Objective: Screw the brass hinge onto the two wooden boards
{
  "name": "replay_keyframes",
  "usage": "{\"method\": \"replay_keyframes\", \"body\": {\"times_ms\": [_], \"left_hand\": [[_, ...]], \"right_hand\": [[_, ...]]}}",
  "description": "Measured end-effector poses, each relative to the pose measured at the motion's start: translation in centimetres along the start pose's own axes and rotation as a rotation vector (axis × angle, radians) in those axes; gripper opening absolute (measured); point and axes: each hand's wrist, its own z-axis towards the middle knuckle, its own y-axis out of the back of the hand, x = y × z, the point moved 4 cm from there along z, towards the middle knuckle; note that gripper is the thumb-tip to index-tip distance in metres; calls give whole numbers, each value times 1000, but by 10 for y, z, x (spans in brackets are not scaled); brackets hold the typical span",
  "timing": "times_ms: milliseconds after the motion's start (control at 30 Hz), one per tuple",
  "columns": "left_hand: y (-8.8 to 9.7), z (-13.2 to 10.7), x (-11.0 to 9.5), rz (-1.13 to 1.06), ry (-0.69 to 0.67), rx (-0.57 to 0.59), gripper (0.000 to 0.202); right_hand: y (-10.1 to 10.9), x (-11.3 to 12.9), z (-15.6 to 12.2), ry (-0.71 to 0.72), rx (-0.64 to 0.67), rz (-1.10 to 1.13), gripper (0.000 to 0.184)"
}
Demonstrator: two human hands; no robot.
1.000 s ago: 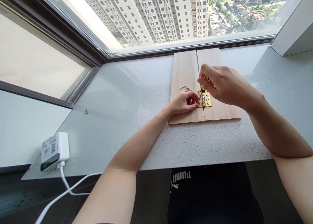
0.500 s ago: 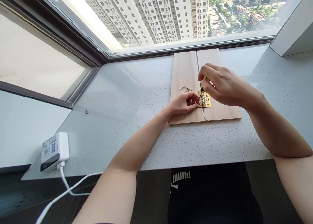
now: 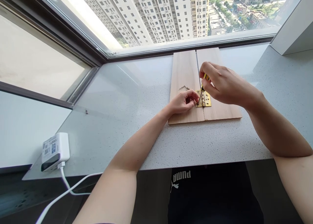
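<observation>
right hand point(image 3: 226, 83) has edged up, gripping screwdriver point(image 3: 206, 77)

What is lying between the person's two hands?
In the head view, a brass hinge lies between the left hand and right hand, across the seam of the wooden boards, and a yellow-handled screwdriver reaches down to it.

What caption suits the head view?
Right hand holds a yellow-handled screwdriver to a brass hinge on two pale wooden boards; left hand rests beside it.

Speckled stone counter point(image 3: 195, 145) along a wide window point(image 3: 156, 18)
</observation>
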Motion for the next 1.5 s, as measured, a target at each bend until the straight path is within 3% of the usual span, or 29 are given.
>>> {"method": "replay_keyframes", "body": {"times_ms": [167, 333, 567, 800, 967, 1300, 1500], "left_hand": [[0, 1, 0, -17, 4, -33, 24], [0, 0, 2, -27, -4, -43, 24], [0, 1, 1, -31, -13, -32, 25], [2, 1, 4, -56, -28, -50, 26], [3, 1, 6, -88, -36, -71, 27], [3, 3, 9, -116, -79, -77, 23], [3, 2, 8, -119, -56, -73, 25]], "right_hand": [[-8, 5, -1, 67, 56, 82, 30], [0, -1, 1, 6, 33, 11, 11], [3, 11, -1, -32, 58, 7, 13], [-3, 9, -2, 20, 87, 20, 39], [2, 7, 1, -22, 55, -66, 11], [-7, 19, 0, 75, 75, 16, 38], [-7, 8, 2, -38, 14, -132, 17]]}}
